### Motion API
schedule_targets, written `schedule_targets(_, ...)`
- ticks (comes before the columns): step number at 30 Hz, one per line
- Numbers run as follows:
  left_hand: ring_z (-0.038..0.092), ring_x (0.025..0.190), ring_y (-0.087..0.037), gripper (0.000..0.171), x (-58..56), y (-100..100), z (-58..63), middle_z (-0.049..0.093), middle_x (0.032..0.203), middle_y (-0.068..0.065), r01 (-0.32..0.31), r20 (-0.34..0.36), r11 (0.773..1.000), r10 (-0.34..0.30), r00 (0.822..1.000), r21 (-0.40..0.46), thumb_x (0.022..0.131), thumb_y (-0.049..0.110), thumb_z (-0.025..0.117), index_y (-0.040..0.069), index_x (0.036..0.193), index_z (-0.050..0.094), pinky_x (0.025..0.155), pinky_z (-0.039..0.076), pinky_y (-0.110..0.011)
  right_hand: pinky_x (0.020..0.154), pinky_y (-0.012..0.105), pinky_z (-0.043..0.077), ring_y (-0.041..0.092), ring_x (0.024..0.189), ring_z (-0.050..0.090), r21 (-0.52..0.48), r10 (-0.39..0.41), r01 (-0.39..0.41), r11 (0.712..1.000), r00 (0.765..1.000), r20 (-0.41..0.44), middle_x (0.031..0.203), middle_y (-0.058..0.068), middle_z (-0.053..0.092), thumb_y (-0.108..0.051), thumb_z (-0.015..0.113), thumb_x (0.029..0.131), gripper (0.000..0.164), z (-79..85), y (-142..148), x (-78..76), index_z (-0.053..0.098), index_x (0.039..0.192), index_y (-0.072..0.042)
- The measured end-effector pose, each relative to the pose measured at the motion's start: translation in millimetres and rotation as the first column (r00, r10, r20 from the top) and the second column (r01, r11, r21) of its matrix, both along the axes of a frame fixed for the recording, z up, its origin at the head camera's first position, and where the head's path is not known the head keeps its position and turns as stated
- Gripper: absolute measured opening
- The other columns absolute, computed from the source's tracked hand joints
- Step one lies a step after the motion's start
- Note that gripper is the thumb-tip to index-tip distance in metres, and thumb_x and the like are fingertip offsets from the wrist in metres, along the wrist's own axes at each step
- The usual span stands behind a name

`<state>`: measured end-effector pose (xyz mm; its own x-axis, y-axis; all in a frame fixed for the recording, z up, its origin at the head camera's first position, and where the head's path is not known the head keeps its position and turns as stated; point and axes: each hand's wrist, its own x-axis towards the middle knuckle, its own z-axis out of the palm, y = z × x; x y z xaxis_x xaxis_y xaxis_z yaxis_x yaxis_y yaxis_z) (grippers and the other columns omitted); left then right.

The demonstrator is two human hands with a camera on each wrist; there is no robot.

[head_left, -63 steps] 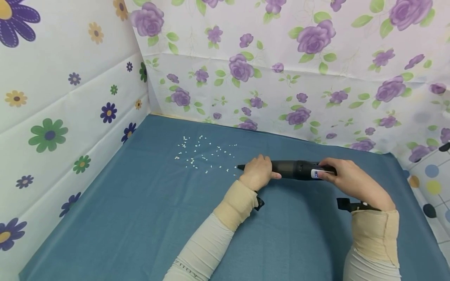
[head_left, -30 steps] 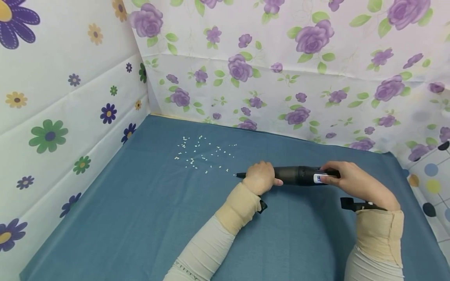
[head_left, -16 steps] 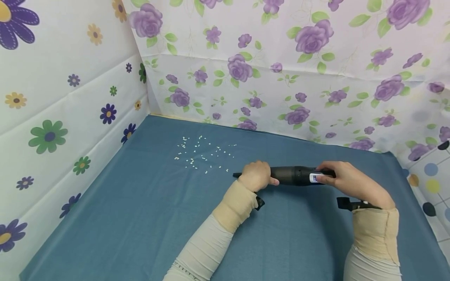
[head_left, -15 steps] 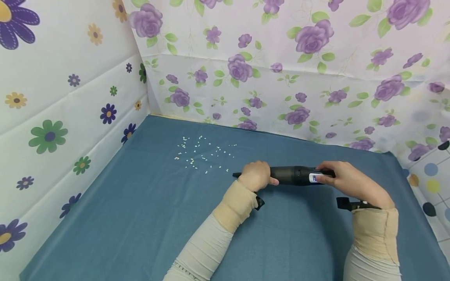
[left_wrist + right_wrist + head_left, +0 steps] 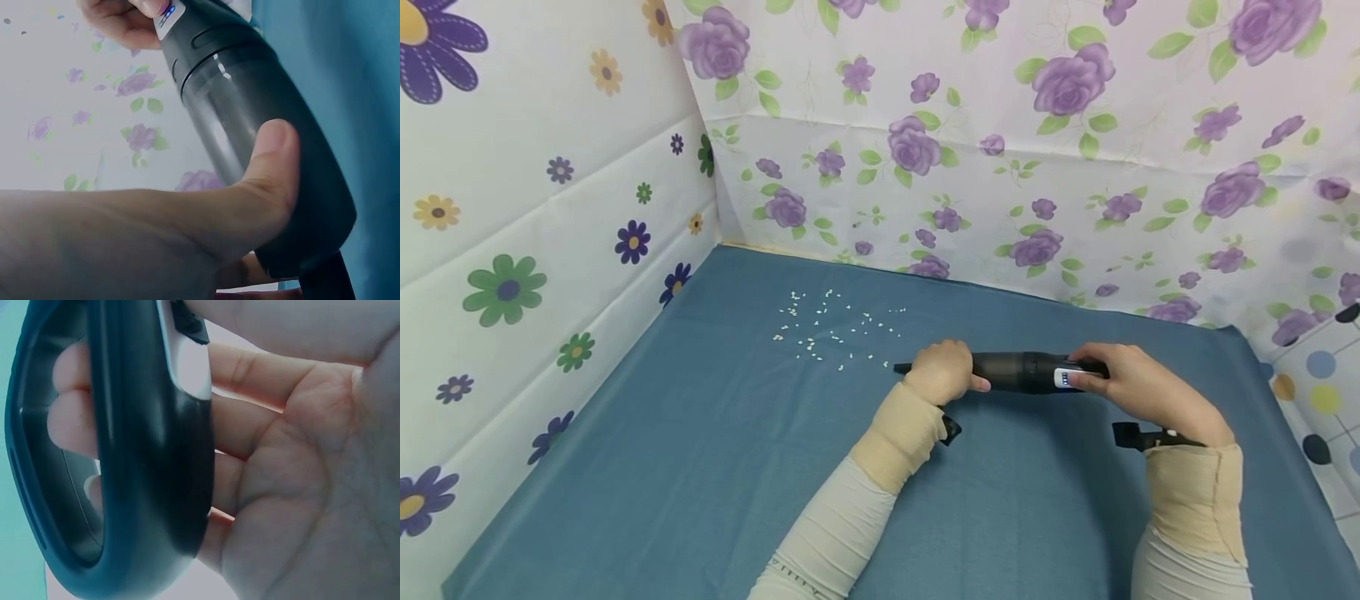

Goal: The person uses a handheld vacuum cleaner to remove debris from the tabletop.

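Left hand and right hand both gripped the black handheld vac, nozzle just beside some white bits.

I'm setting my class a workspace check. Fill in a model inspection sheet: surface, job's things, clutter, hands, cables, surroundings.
Surface: blue cloth, lightly creased.
Job's things: black handheld vacuum, its nozzle close to the nearest of the scattered white bits; whether it touches the cloth cannot be told.
Clutter: nothing seen apart from those bits.
Hands: left hand grips the vacuum's front; right hand holds its looped handle, fingers through the loop.
Cables: nothing seen.
Surroundings: purple-flowered sheet behind, multicoloured-flower sheet on the left, dotted sheet at far right.
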<state>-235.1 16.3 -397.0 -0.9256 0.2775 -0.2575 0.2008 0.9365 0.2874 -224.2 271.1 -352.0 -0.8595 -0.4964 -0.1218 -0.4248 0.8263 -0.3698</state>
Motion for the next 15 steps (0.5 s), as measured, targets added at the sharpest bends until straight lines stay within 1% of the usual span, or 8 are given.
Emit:
schedule_targets(4, 0.064, 0.093, -0.029, 0.062, -2.8, -6.4, 1.1, 0.064, 0.113, -0.013, 0.007, 0.015, 1.0, -0.007, 1.0, -0.021, 0.086, 0.058, 0.061, 0.005, 0.117, 0.063, 0.077, 0.056, -0.038, 0.061, 0.035, 0.046, 0.016, 0.072, 0.054, -0.013, 0.013, -0.013, 1.0, 1.0, 0.006, 0.093, 0.006, 0.064, -0.028, 0.062, 0.095, 0.034, -2.9, -5.2, -2.3, 0.063, 0.116, -0.001)
schedule_targets(10, 0.063, 0.099, -0.03, 0.064, -3.2, -9.2, 2.0, 0.063, 0.119, -0.014, 0.012, 0.008, 1.0, -0.012, 1.0, -0.027, 0.086, 0.057, 0.062, 0.004, 0.121, 0.062, 0.08, 0.056, -0.04, 0.062, 0.035, 0.047, 0.016, 0.072, 0.055, -0.011, 0.003, -0.003, 1.0, 1.0, 0.0, 0.091, 0.007, 0.065, -0.023, 0.062, 0.095, 0.029, -4.8, -7.4, -3.5, 0.064, 0.115, -0.002)
schedule_targets(15, 0.062, 0.104, -0.03, 0.067, -3.1, -9.4, 3.2, 0.063, 0.123, -0.014, -0.002, 0.02, 0.999, 0.003, 1.0, -0.037, 0.085, 0.058, 0.063, 0.005, 0.126, 0.06, 0.083, 0.055, -0.041, 0.062, 0.035, 0.047, 0.016, 0.073, 0.056, -0.017, 0.005, -0.005, 1.0, 1.0, 0.001, 0.094, 0.008, 0.065, -0.025, 0.062, 0.095, 0.032, -5.3, -8.1, -3.4, 0.063, 0.116, -0.002)
